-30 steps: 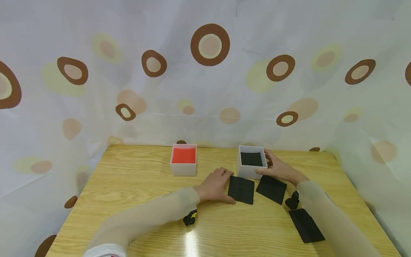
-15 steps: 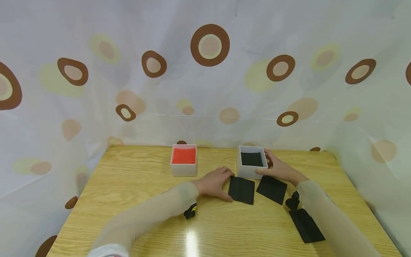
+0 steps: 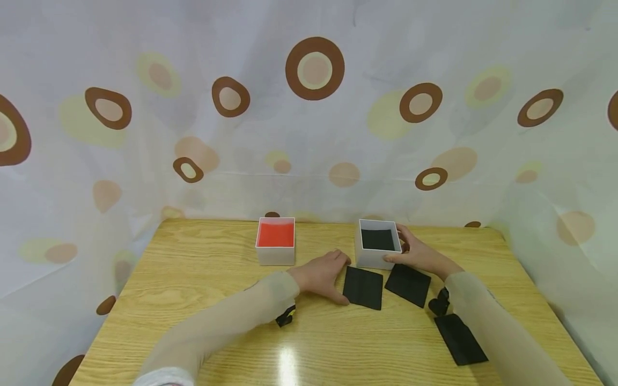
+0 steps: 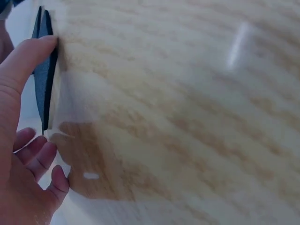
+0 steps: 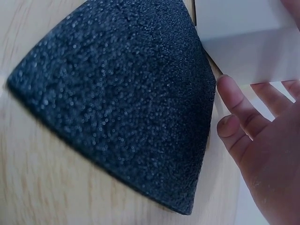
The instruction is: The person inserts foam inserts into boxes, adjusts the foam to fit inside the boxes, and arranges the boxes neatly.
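Table: my L hand, fingers relaxed, touching black pad edge. R hand grips white box; 2nd pad just beside.

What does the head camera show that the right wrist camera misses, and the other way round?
Only the head view shows the red-lined box, the left hand at a black foam square, and a third square. Only the right wrist view shows the foam's grainy texture. Both show the right hand holding the white box on the wooden table.

Wooden table; white curtain, brown-ringed ovals, wraps 3 sides.
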`<state>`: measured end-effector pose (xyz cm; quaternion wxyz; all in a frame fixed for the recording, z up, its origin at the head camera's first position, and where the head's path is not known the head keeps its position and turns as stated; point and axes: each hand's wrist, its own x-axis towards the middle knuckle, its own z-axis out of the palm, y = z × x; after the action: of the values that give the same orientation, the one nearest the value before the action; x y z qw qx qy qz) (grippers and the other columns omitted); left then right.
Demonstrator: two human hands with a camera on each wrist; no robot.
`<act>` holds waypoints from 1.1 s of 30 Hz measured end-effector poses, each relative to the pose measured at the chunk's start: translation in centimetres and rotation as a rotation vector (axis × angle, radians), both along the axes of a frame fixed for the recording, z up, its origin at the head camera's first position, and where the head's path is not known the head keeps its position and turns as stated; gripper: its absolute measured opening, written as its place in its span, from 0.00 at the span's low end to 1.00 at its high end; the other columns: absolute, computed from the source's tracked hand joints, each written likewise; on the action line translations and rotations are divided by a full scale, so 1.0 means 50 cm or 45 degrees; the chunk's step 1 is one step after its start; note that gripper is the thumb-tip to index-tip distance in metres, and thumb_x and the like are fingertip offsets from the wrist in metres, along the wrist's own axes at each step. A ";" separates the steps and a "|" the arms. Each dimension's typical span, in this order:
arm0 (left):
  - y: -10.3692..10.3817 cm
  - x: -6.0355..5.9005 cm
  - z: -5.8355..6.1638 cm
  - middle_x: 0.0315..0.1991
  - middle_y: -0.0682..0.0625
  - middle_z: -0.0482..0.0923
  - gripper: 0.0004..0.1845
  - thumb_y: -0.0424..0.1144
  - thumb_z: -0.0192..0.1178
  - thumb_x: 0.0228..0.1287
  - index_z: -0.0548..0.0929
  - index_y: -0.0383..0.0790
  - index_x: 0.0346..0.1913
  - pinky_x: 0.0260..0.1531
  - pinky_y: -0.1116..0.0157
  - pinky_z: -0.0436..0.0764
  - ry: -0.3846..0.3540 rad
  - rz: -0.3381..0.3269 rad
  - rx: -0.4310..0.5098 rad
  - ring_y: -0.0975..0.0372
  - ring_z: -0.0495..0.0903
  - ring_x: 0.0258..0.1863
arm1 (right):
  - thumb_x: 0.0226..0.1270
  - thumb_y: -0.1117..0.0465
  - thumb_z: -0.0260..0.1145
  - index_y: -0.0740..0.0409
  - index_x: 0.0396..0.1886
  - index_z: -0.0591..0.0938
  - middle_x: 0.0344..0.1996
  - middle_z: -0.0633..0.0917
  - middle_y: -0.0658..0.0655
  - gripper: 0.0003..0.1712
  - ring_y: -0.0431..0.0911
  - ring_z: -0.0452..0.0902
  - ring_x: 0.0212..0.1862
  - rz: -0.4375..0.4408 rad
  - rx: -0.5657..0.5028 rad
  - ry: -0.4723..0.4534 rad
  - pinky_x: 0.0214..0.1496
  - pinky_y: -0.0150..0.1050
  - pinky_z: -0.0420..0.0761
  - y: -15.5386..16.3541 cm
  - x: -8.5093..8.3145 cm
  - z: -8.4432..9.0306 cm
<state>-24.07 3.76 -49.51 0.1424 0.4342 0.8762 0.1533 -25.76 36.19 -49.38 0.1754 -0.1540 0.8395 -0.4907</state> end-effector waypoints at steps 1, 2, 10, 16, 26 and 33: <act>-0.001 -0.001 -0.002 0.66 0.49 0.69 0.52 0.63 0.75 0.54 0.65 0.38 0.75 0.67 0.69 0.71 0.007 -0.005 0.003 0.61 0.71 0.63 | 0.70 0.58 0.74 0.47 0.85 0.42 0.78 0.54 0.70 0.59 0.65 0.71 0.62 -0.002 0.000 0.000 0.58 0.51 0.80 -0.001 -0.001 -0.001; -0.002 -0.001 -0.004 0.67 0.48 0.69 0.53 0.63 0.75 0.55 0.64 0.38 0.76 0.67 0.68 0.71 0.015 -0.010 0.002 0.61 0.71 0.64 | 0.70 0.58 0.74 0.47 0.85 0.43 0.78 0.54 0.70 0.59 0.65 0.71 0.62 -0.003 -0.002 -0.001 0.58 0.51 0.80 -0.002 -0.001 -0.001; 0.000 -0.006 -0.009 0.66 0.49 0.68 0.47 0.62 0.74 0.55 0.70 0.41 0.73 0.64 0.70 0.72 0.032 0.006 -0.010 0.61 0.69 0.62 | 0.70 0.58 0.73 0.46 0.85 0.43 0.79 0.53 0.70 0.58 0.67 0.70 0.64 -0.008 -0.002 -0.007 0.58 0.51 0.79 -0.004 -0.002 0.001; 0.003 -0.008 -0.004 0.61 0.51 0.71 0.44 0.61 0.75 0.55 0.72 0.40 0.68 0.63 0.71 0.73 0.054 -0.035 -0.002 0.62 0.71 0.59 | 0.70 0.56 0.73 0.47 0.85 0.41 0.80 0.50 0.71 0.59 0.70 0.68 0.68 -0.002 0.007 -0.015 0.60 0.53 0.79 -0.003 0.000 0.003; 0.003 -0.010 0.002 0.58 0.52 0.72 0.44 0.60 0.75 0.55 0.70 0.39 0.67 0.63 0.73 0.71 0.128 -0.138 0.007 0.64 0.72 0.56 | 0.70 0.56 0.74 0.46 0.85 0.42 0.80 0.51 0.71 0.60 0.69 0.70 0.66 -0.016 0.029 0.001 0.61 0.55 0.79 -0.002 -0.003 0.006; 0.003 -0.003 0.006 0.67 0.52 0.72 0.49 0.63 0.73 0.56 0.67 0.42 0.75 0.63 0.69 0.75 0.133 -0.114 -0.046 0.63 0.72 0.63 | 0.70 0.59 0.73 0.48 0.85 0.43 0.78 0.54 0.72 0.58 0.65 0.74 0.61 -0.005 -0.004 0.000 0.58 0.51 0.81 -0.005 0.000 0.000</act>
<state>-24.23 3.92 -49.23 0.1112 0.4778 0.8646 0.1082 -25.77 35.94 -49.36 0.1744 -0.1526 0.8390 -0.4922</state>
